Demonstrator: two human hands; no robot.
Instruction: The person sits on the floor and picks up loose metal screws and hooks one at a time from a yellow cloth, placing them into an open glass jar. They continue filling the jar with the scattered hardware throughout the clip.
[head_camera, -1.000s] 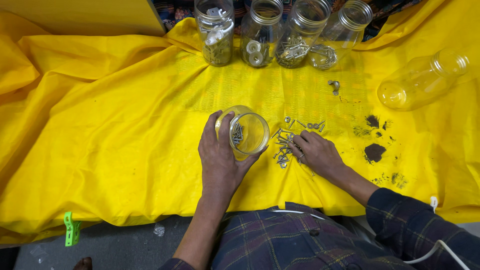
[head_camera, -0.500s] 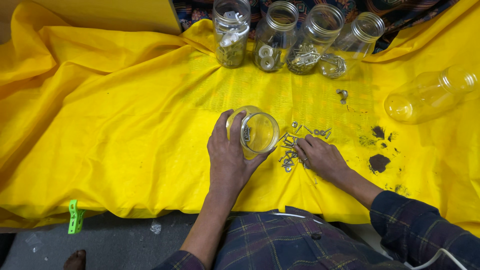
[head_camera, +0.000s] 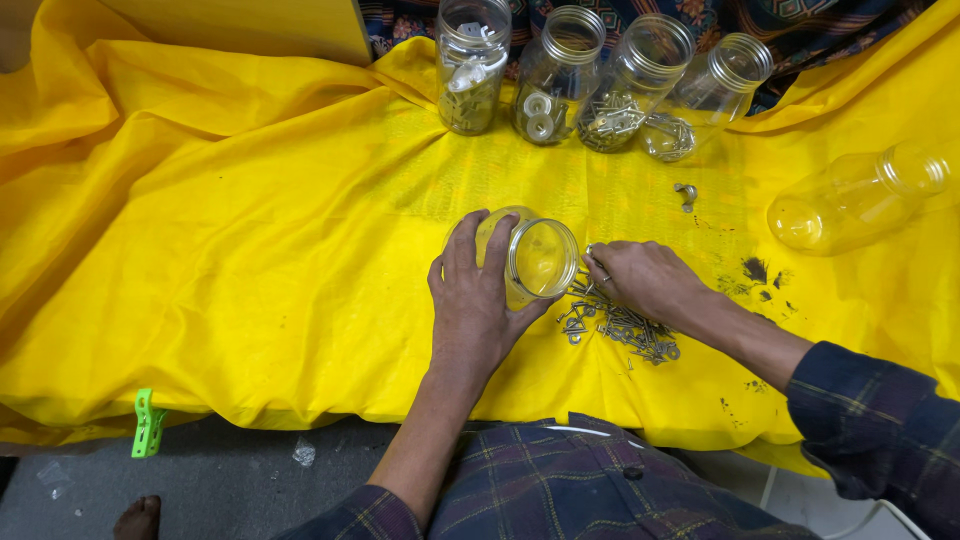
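1. Yellow cloth (head_camera: 250, 250) covers the surface.
2. Left hand (head_camera: 478, 300) grips a clear jar (head_camera: 535, 258) tipped on its side, mouth twd the screw pile (head_camera: 620, 325).
3. Right hand (head_camera: 645, 280), fingers pinched shut on sm. screws at the jar's mouth.
4. Four jars (head_camera: 590, 75) w/ hardware stand at the back.

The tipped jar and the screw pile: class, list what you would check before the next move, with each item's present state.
1. Left hand grips the tipped jar: ok.
2. Jar mouth faces the screw pile: ok.
3. Right hand rests on the pile, fingers by the jar's rim: ok.
4. Screw held in the fingers: cannot tell.
5. Stray screws gathered into the pile: not ok.
6. Yellow cloth flat under the pile: ok.
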